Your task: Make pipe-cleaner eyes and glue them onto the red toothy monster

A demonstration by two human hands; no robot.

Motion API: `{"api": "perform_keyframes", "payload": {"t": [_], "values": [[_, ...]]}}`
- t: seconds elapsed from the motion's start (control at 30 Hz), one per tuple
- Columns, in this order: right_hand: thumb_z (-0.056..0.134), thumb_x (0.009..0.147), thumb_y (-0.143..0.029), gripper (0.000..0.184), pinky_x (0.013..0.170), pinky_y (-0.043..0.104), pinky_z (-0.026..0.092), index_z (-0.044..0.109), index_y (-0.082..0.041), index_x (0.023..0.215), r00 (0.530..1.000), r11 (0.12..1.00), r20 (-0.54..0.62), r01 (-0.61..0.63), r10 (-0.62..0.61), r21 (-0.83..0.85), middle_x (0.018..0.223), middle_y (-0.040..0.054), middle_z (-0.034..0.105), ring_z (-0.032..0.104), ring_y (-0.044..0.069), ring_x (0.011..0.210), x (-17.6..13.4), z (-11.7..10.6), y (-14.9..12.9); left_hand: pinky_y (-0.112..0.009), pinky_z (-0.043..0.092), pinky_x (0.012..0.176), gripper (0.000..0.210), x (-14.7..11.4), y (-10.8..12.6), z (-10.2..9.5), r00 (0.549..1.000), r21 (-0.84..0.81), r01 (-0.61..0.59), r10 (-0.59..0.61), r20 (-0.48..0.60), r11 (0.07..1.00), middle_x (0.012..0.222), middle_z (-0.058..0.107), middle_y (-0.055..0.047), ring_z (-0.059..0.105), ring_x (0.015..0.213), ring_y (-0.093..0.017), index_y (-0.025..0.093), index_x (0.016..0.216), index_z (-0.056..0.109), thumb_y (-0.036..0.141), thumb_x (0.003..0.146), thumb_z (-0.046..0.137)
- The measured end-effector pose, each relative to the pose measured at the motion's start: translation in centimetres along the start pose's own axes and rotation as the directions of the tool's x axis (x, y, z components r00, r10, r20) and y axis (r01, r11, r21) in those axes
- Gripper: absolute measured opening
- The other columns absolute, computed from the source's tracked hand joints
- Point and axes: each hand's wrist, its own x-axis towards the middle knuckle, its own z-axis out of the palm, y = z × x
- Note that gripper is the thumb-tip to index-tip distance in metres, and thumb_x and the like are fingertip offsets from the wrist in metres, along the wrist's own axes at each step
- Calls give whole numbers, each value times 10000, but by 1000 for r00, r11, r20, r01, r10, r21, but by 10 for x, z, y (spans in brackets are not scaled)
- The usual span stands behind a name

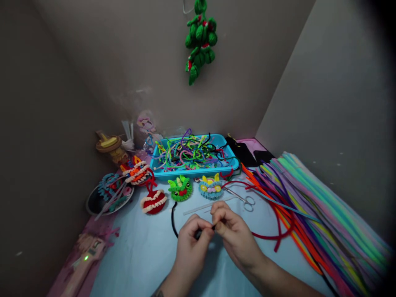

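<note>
In the head view, the left hand [193,243] pinches a black pipe cleaner [173,218] between thumb and forefinger; the right hand's [235,233] fingertips close on it just beside. Its loose end curves over the light-blue table cover [136,255]. Beyond stands a blue tray [198,172] of pipe-cleaner offcuts [188,152], before grey walls [139,53].

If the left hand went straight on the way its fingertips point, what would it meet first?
Probably the right hand, facing the left hand across the dark strand pinched between them; the exact gap is hard to judge.
</note>
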Motion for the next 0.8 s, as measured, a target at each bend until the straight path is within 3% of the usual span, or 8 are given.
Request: {"api": "perform_keyframes", "payload": {"t": [0.13,0.3,0.37,0.47,0.53,0.63,0.73,0.8], "values": [[610,812,-363,209,684,267,455,536,-204,698,998,998,17,-60,60,22,828,23,464,510,173,788,2,0,8,-237,423,585,136,1,-2,-5,994,132,-105,107,-14,986,669,548,-9,538,642,-142,170,727,636,204,809,533],[544,860,-281,87,691,266,453,555,-219,800,999,978,34,21,-14,-209,832,16,501,529,170,797,3,-6,7,-245,451,638,128,1,-3,-16,969,302,-243,248,20,922,755,588,-31,570,710,-147,174,825,621,153,858,499],[528,863,-213,52,727,288,457,575,-224,843,992,916,100,114,-81,-385,870,30,530,540,185,850,4,-11,4,-249,457,656,148,1,-3,-20,960,364,-277,274,60,889,763,580,-34,570,722,-146,174,839,612,146,879,472],[509,859,-124,141,786,330,455,599,-227,894,943,735,254,327,-214,-594,911,48,559,537,203,904,5,-18,2,-264,464,677,157,1,-1,-22,954,464,-300,270,132,834,786,577,-45,571,749,-158,176,857,602,145,888,452],[496,858,-91,174,809,358,453,605,-217,908,899,603,352,437,-261,-668,920,60,568,529,214,914,5,-21,3,-280,466,681,155,1,0,-22,952,532,-305,252,171,790,783,577,-51,567,757,-173,176,837,593,143,882,448],[488,859,-81,170,824,389,446,606,-196,901,865,463,426,502,-265,-731,931,77,577,514,234,938,4,-20,4,-300,466,682,166,0,-3,-21,951,608,-310,232,206,731,778,571,-59,559,765,-191,173,810,584,135,874,437],[486,861,-90,149,800,394,440,601,-185,862,851,410,452,525,-266,-746,915,79,588,507,244,931,4,-17,5,-318,465,699,166,0,-7,-22,954,629,-298,211,211,718,804,578,-67,558,783,-201,171,833,588,136,875,432],[479,860,-82,155,780,389,431,596,-184,852,859,431,436,513,-270,-743,886,72,590,507,238,895,4,-17,4,-321,463,721,159,0,-8,-23,959,602,-283,205,196,746,841,591,-72,562,809,-201,168,892,593,139,878,437]]}}
